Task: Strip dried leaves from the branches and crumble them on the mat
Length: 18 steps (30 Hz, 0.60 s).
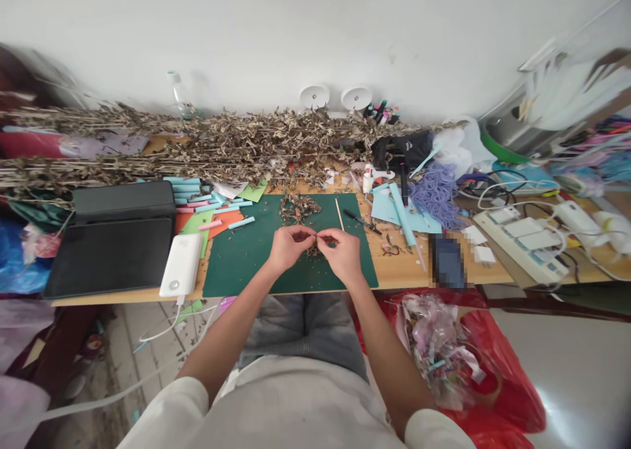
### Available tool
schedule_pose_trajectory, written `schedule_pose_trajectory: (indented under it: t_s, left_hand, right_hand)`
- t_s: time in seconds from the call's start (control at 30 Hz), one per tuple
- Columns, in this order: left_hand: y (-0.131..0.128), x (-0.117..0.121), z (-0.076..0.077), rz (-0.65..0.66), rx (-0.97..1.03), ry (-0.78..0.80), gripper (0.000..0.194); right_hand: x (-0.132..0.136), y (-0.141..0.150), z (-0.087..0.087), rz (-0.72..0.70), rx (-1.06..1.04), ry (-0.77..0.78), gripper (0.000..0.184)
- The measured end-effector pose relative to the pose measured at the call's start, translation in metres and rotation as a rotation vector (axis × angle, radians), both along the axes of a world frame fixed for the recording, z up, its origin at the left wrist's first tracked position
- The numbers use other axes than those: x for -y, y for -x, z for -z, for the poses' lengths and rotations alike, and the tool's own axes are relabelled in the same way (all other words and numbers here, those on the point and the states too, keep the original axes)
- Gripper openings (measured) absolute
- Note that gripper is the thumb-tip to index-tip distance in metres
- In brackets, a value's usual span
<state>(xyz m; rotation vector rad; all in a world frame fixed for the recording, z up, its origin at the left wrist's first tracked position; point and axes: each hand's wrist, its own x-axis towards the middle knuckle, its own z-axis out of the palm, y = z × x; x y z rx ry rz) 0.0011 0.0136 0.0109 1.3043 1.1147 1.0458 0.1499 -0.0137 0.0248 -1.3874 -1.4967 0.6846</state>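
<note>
My left hand (290, 248) and my right hand (341, 252) meet over the green cutting mat (246, 255). Thumb and forefinger of each are pinched together, fingertips touching or nearly so. Whatever lies between them is too small to make out; it may be a bit of dried leaf. Just beyond my hands is a small heap of dried leaves (299, 208), and more crumbs lie beneath my fingers. To the right on the mat rest a thin pale stick (340, 213) and a black pen (362, 221).
Long bundles of dried stalks (236, 137) span the table's back. Left are a white power bank (181, 265), a dark tablet (113, 255) and rolled paper tubes (185, 189). Right are a glue gun (377, 175), purple yarn (434, 192) and a power strip (522, 246). A red bag (507, 363) sits below.
</note>
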Motion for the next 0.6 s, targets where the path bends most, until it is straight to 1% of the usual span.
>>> schedule_pose_trajectory:
  t_s: [0.07, 0.17, 0.23, 0.27, 0.33, 0.43, 0.5, 0.53, 0.6]
  left_hand:
    - [-0.005, 0.002, 0.001, -0.047, 0.047, 0.020, 0.018]
    - [-0.010, 0.002, 0.003, -0.118, 0.179, 0.093, 0.020]
    - [-0.009, 0.001, 0.005, -0.147, 0.258, 0.146, 0.022]
    - [-0.008, 0.000, 0.006, -0.151, 0.294, 0.172, 0.024]
    - [-0.005, -0.001, 0.008, -0.136, 0.356, 0.219, 0.027]
    - [-0.001, -0.001, 0.009, -0.105, 0.404, 0.252, 0.030]
    - [0.000, -0.001, 0.008, -0.094, 0.409, 0.254, 0.031]
    - [0.000, -0.002, 0.007, -0.092, 0.411, 0.255, 0.031]
    - [-0.001, -0.002, 0.007, -0.084, 0.411, 0.253, 0.030]
  right_hand:
    - [-0.001, 0.006, 0.004, 0.070, -0.091, 0.038, 0.010]
    - [-0.003, 0.013, 0.014, 0.174, -0.327, 0.101, 0.013]
    - [-0.004, 0.013, 0.020, 0.210, -0.438, 0.115, 0.017]
    - [-0.004, 0.012, 0.021, 0.215, -0.459, 0.118, 0.018]
    - [-0.003, 0.008, 0.021, 0.200, -0.405, 0.117, 0.018]
    - [0.000, 0.001, 0.016, 0.133, -0.158, 0.058, 0.014]
    - [0.001, -0.002, 0.013, 0.085, -0.057, 0.025, 0.015]
    - [0.000, -0.003, 0.012, 0.060, -0.065, 0.031, 0.017]
    - [-0.001, -0.002, 0.012, 0.009, -0.173, 0.076, 0.024]
